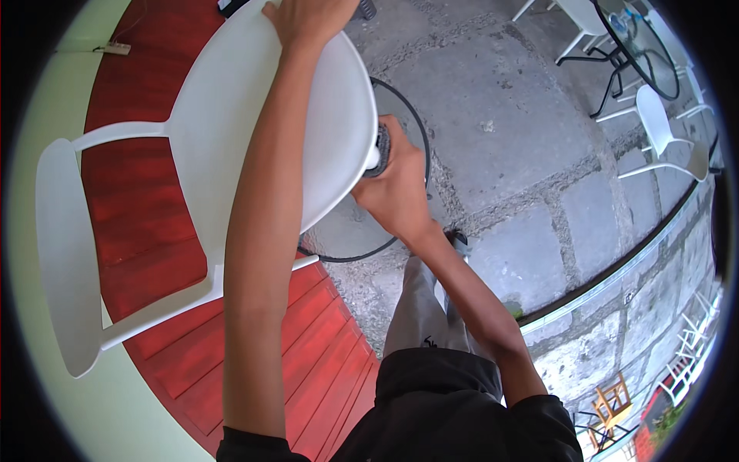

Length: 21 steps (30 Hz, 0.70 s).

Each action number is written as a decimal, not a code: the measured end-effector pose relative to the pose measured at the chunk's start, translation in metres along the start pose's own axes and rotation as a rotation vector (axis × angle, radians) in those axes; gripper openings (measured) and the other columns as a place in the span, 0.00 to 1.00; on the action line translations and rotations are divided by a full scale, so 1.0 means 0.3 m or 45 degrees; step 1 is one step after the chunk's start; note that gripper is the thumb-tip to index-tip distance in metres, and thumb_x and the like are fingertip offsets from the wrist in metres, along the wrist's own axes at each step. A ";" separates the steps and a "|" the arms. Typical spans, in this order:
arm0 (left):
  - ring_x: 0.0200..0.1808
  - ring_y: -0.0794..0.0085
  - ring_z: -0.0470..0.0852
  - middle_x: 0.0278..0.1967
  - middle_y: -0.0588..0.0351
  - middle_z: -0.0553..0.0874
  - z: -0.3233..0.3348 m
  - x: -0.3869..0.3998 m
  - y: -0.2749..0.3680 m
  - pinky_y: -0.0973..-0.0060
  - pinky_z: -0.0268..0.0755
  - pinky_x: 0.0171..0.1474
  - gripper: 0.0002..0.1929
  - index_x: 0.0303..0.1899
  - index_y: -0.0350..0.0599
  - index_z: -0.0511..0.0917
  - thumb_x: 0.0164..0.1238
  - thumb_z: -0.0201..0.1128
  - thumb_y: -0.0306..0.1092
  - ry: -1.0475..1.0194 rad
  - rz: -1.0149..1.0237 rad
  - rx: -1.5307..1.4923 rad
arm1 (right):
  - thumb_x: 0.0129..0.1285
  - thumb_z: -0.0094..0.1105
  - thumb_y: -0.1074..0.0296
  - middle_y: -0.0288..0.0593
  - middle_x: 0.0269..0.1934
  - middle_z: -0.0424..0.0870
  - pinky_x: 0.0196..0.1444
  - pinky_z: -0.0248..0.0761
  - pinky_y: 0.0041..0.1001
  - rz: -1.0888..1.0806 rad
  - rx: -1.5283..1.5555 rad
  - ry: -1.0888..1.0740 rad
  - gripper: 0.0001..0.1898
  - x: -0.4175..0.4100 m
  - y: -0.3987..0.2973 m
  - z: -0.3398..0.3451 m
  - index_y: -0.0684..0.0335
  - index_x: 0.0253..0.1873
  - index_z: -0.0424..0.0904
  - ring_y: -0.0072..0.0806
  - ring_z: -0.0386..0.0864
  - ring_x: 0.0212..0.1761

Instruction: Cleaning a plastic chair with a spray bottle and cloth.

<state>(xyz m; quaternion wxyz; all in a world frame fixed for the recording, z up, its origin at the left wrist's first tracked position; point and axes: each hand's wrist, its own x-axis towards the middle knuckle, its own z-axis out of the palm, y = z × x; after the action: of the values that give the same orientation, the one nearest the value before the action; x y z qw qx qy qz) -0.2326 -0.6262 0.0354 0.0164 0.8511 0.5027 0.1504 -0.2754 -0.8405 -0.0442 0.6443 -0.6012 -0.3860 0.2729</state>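
Observation:
A white plastic chair (219, 110) is tipped in front of me, its backrest towards the left. My left hand (314, 20) rests at the far edge of its seat; the fingertips run out of the picture, so its grip cannot be made out. Below the seat's right edge, my right hand (398, 173) is closed around a dark grey cloth (381, 151), which is pressed against the top of a white chair leg. Under the chair stands a round glass table (346, 231) with a black rim, partly hidden by the seat.
Red wooden planks (190, 369) run along a pale green wall (34, 231) at left. Grey stone paving (491, 127) lies at right. Another glass table (646, 52) with white chairs (655, 121) stands at upper right. Wooden chairs (612, 404) are at lower right.

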 end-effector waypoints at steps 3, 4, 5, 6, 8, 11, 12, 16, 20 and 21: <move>0.62 0.46 0.79 0.51 0.43 0.88 -0.010 -0.006 0.004 0.45 0.49 0.76 0.19 0.42 0.49 0.89 0.66 0.56 0.50 0.025 -0.006 -0.008 | 0.48 0.76 0.71 0.50 0.30 0.86 0.39 0.77 0.30 -0.064 -0.046 0.227 0.16 0.007 0.054 0.042 0.69 0.39 0.79 0.40 0.88 0.32; 0.62 0.47 0.79 0.52 0.43 0.88 -0.013 -0.009 0.002 0.45 0.49 0.76 0.20 0.43 0.49 0.89 0.66 0.56 0.50 0.017 0.001 0.005 | 0.48 0.76 0.70 0.50 0.30 0.85 0.39 0.77 0.29 -0.114 -0.098 0.282 0.16 0.004 0.066 0.052 0.69 0.39 0.79 0.38 0.88 0.31; 0.62 0.47 0.79 0.52 0.43 0.88 -0.015 -0.011 0.002 0.45 0.48 0.76 0.20 0.43 0.48 0.89 0.66 0.56 0.50 0.008 0.010 0.014 | 0.48 0.77 0.69 0.49 0.30 0.85 0.38 0.77 0.29 -0.166 -0.153 0.338 0.16 0.002 0.078 0.061 0.68 0.38 0.79 0.36 0.87 0.29; 0.62 0.47 0.79 0.52 0.43 0.88 -0.018 -0.015 0.010 0.45 0.48 0.76 0.20 0.43 0.48 0.89 0.66 0.56 0.50 -0.005 0.007 -0.005 | 0.48 0.77 0.69 0.49 0.30 0.85 0.38 0.77 0.29 -0.157 -0.175 0.337 0.16 -0.001 0.089 0.061 0.68 0.38 0.79 0.36 0.87 0.29; 0.63 0.47 0.79 0.53 0.42 0.87 -0.027 -0.022 0.022 0.45 0.47 0.76 0.21 0.44 0.46 0.89 0.66 0.56 0.50 -0.046 -0.014 0.010 | 0.47 0.77 0.68 0.49 0.28 0.84 0.38 0.77 0.30 -0.258 -0.287 0.420 0.17 -0.007 0.111 0.061 0.68 0.38 0.79 0.36 0.87 0.29; 0.63 0.47 0.79 0.52 0.41 0.87 -0.012 -0.020 0.004 0.44 0.47 0.77 0.21 0.44 0.45 0.89 0.67 0.55 0.49 -0.002 0.018 -0.015 | 0.46 0.78 0.67 0.51 0.30 0.86 0.38 0.78 0.31 -0.278 -0.425 0.494 0.18 -0.022 0.137 0.080 0.68 0.39 0.80 0.36 0.88 0.31; 0.63 0.47 0.79 0.52 0.41 0.87 -0.008 -0.019 0.009 0.44 0.47 0.77 0.21 0.44 0.45 0.89 0.67 0.55 0.49 -0.006 0.023 -0.028 | 0.46 0.78 0.67 0.51 0.30 0.86 0.38 0.78 0.31 -0.278 -0.440 0.499 0.18 -0.021 0.148 0.070 0.68 0.39 0.80 0.36 0.88 0.31; 0.61 0.48 0.81 0.50 0.40 0.88 0.010 -0.009 0.009 0.42 0.44 0.77 0.19 0.43 0.45 0.89 0.64 0.56 0.46 -0.005 -0.001 -0.005 | 0.46 0.77 0.69 0.50 0.35 0.89 0.42 0.79 0.29 -0.114 -0.112 0.027 0.18 0.006 0.157 -0.025 0.68 0.43 0.83 0.31 0.89 0.35; 0.59 0.48 0.82 0.50 0.40 0.88 0.006 -0.025 -0.011 0.40 0.42 0.77 0.17 0.39 0.45 0.89 0.61 0.58 0.44 0.003 -0.023 -0.052 | 0.45 0.73 0.74 0.51 0.34 0.88 0.41 0.78 0.29 0.037 0.068 -0.464 0.17 0.060 0.132 -0.087 0.67 0.43 0.85 0.36 0.87 0.34; 0.59 0.48 0.82 0.50 0.40 0.88 -0.005 -0.028 -0.002 0.40 0.42 0.77 0.17 0.39 0.45 0.89 0.61 0.58 0.44 0.000 -0.025 -0.067 | 0.44 0.71 0.74 0.56 0.32 0.85 0.38 0.77 0.30 0.092 0.208 -0.615 0.17 0.073 0.131 -0.098 0.67 0.43 0.84 0.46 0.86 0.31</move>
<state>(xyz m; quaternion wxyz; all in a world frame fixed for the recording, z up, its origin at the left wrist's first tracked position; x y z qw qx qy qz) -0.2374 -0.6333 0.0348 0.0403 0.8455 0.5068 0.1635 -0.2346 -0.8342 -0.0787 0.5696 -0.4779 -0.4836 0.4618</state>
